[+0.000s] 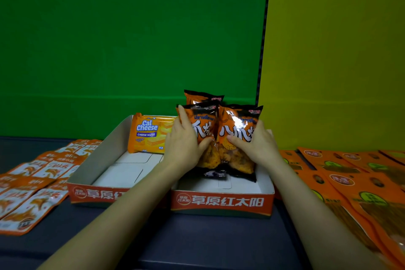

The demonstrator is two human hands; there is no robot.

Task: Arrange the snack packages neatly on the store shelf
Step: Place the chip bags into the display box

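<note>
Three orange-and-black snack bags stand upright in the right cardboard tray [221, 203]. My left hand [186, 144] grips the left front bag [203, 129], thumb on its face and fingers along its left edge. My right hand [256, 144] grips the right front bag [238, 131] the same way from the right. A third bag [202, 96] stands behind them, mostly hidden. A yellow Cal Cheese wafer pack [149, 133] leans upright at the back of the left tray [92, 195].
Flat orange-and-white sachets [37, 182] lie spread on the dark surface to the left. Large flat orange packets [350, 184] overlap on the right. Green and yellow boards stand behind the trays.
</note>
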